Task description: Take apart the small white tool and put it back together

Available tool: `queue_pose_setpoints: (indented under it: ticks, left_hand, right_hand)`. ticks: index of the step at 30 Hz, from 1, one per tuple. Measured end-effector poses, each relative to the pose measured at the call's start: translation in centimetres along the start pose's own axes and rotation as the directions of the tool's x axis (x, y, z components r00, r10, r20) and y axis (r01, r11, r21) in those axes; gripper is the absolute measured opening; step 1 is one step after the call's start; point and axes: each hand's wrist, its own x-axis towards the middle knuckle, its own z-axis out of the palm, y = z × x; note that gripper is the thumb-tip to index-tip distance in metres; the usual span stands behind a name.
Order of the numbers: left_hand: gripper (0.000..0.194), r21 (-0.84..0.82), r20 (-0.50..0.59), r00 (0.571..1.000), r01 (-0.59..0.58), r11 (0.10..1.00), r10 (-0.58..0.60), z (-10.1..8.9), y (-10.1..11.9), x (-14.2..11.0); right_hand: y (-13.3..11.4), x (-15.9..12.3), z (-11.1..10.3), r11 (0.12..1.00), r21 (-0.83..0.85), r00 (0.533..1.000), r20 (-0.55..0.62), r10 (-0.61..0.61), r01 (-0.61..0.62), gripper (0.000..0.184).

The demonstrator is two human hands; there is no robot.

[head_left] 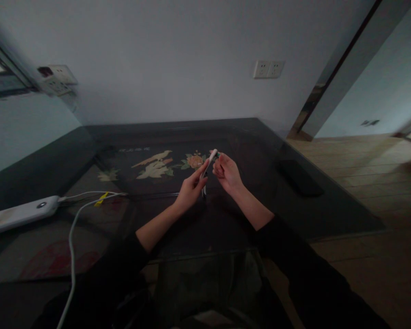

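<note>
"Where's that slim white object (213,154)?"

"Up above the dark bench (208,228), tip slanting away to the right. The left hand (189,189) has its fingers gripping it."

"And the right hand (227,170)?"

"Its fingers are curled in at the tip, by a small green piece (218,155). I can't tell from here whether they're pinching it."

"How would you do it?"

"I'd hold the left grip firm near the tip and work the right fingers gently."
</note>
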Motion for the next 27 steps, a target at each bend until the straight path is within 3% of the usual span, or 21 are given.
queue_pose_setpoints:
  ticks: [9, 20, 27]
  left_hand:
    - [0.058, -0.055, 0.078, 0.997, 0.004, 0.998, 0.001, 0.38, 0.75, -0.12]
    - [0.057, -0.04, 0.005, 0.999, 0.053, 0.998, -0.053, -0.5, 0.1, 0.49]
    - [0.057, -0.047, 0.013, 1.0, 0.013, 0.999, -0.013, -0.32, -0.14, 0.35]
  right_hand:
    - [-0.12, -0.13, 0.11, 1.0, 0.029, 1.0, -0.006, 0.004, -0.004, 0.048]
    - [0.23, -0.04, -0.03, 0.999, 0.047, 1.0, 0.023, -0.006, 0.005, 0.04]
    - [0.14, -0.06, -0.06, 0.998, 0.063, 0.999, 0.039, -0.011, 0.008, 0.039]
